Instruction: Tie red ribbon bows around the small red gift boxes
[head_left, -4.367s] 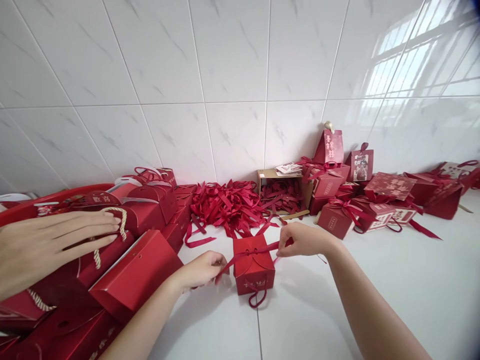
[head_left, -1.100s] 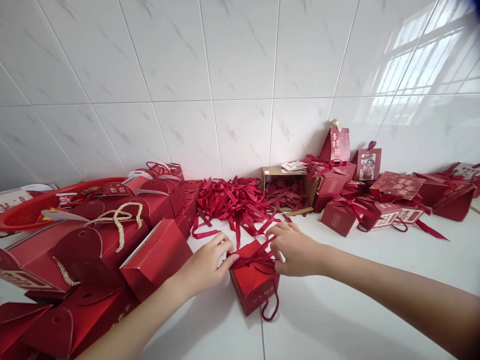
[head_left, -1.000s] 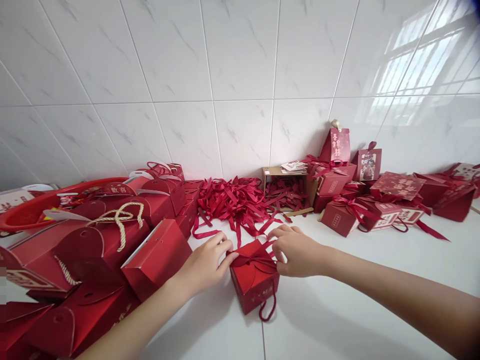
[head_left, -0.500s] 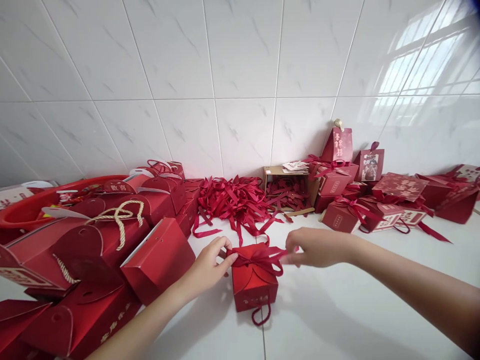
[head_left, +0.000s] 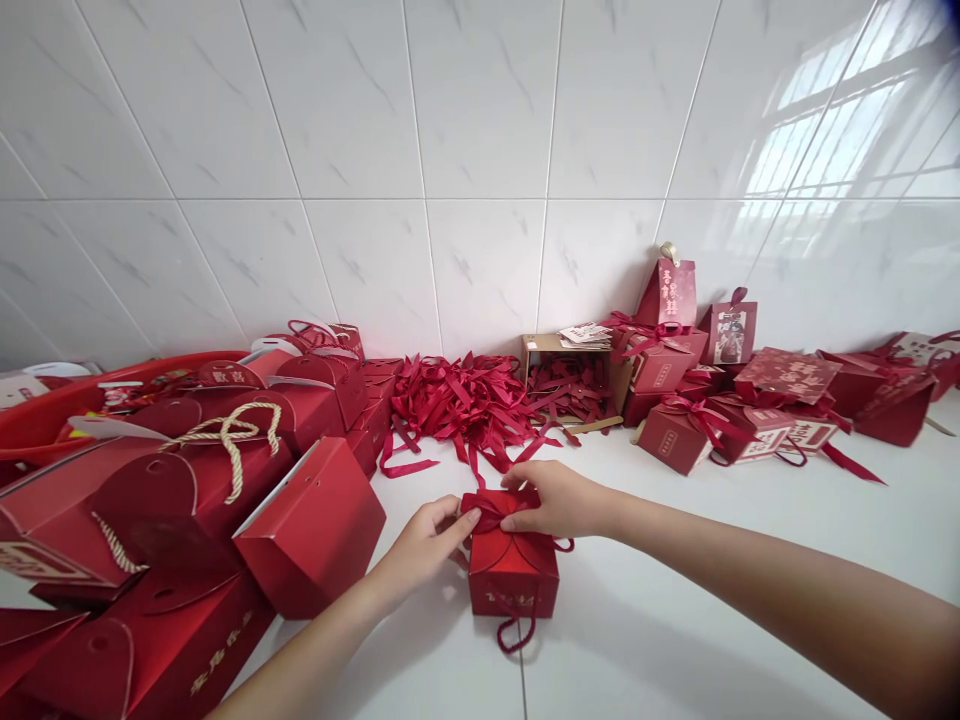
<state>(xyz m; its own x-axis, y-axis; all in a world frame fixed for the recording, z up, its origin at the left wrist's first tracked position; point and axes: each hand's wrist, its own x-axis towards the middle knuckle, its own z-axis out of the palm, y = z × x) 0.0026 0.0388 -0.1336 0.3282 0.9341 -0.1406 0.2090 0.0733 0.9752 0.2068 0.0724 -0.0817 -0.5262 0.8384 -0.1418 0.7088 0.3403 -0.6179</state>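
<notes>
A small red gift box [head_left: 514,578] stands upright on the white surface, with a dark red cord loop [head_left: 516,640] hanging from its front. Dark red ribbon [head_left: 489,510] lies over the box top. My left hand [head_left: 436,535] pinches the ribbon at the box's top left corner, thumb on top. From the right, my right hand [head_left: 551,498] reaches over the lid, its thumb and fingers closed on the ribbon near the middle. The fingers partly cover the knot area, and a ribbon loop shows at the right edge of the box.
A loose ribbon pile [head_left: 465,400] lies behind the box, beside an open cardboard box [head_left: 619,385] of ribbon scraps. Larger red boxes [head_left: 311,530] and a red basin [head_left: 45,425] crowd the left. Several ribboned boxes [head_left: 675,435] stand at the right against the tiled wall.
My right hand has moved left, from the ribbon end beside the box to the top of the lid. The bow loops at the right are now mostly covered. My left hand stays at the corner.
</notes>
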